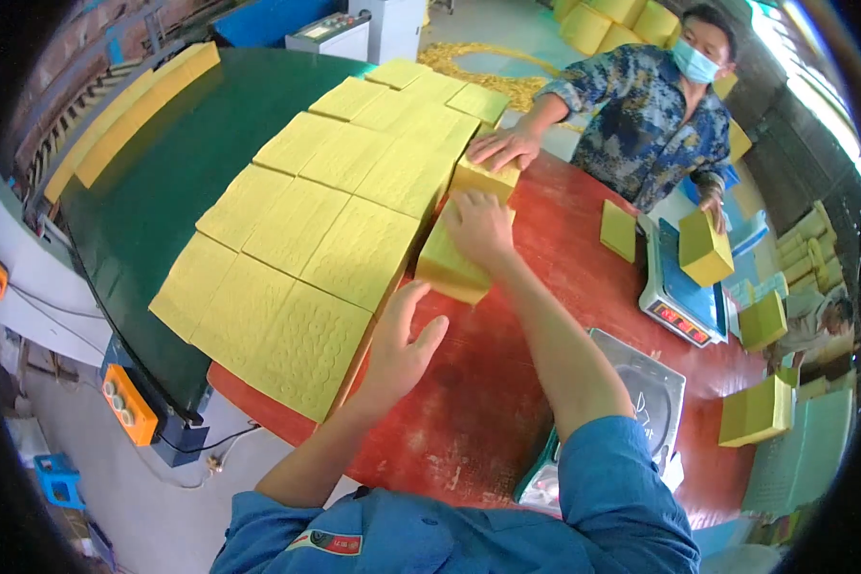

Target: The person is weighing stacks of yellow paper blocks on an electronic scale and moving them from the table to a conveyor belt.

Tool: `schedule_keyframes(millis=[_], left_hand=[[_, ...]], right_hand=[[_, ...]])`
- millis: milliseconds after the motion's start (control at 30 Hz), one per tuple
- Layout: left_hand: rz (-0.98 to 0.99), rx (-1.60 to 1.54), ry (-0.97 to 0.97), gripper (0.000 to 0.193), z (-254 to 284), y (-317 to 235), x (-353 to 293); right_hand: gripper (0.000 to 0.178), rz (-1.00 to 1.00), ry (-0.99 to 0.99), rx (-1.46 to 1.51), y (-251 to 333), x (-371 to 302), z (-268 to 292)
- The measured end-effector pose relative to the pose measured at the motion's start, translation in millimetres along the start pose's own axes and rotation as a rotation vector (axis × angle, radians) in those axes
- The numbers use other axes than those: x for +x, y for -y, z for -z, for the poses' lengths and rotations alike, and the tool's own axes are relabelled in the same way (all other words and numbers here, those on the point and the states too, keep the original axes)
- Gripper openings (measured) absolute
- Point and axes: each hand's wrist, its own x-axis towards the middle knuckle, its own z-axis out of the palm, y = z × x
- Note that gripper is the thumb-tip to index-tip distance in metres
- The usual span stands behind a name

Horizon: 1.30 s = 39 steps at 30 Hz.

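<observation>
On the red table, a thick stack of yellow paper stands beside large rows of embossed yellow sheets. My right hand rests on this stack, its fingers bent over the far end. My left hand is open at the near side, thumb and fingers apart, close to the edge of the sheet rows and holding nothing. Just beyond my right hand is another yellow paper stack. A co-worker's hand lies on top of it.
The co-worker, in camouflage clothing and a mask, has another hand on a yellow block over a blue-topped digital scale. A second scale stands near my right arm. To the left lies a dark green round surface.
</observation>
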Motion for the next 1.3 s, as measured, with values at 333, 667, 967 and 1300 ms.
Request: schedule_keyframes(millis=[333, 667, 967, 1300], left_hand=[[0.133, 0.025, 0.049, 0.069, 12, 16, -114], [0.73, -0.719, -0.236, 0.051, 34, -3, -271], [0.763, -0.949, -0.031, 0.076, 3, -4, -314], [0.465, -0.456, 0.155, 0.056, 33, -30, -307]], right_hand=[[0.041, -0.081, 0.156, -0.054, 77, -168, 84], [0.036, -0.107, 0.244, -0.077, 78, -278, 139], [0.048, -0.055, 0.523, -0.031, 105, -339, 180], [0.053, -0.203, 0.625, 0.572, 108, -399, 172]])
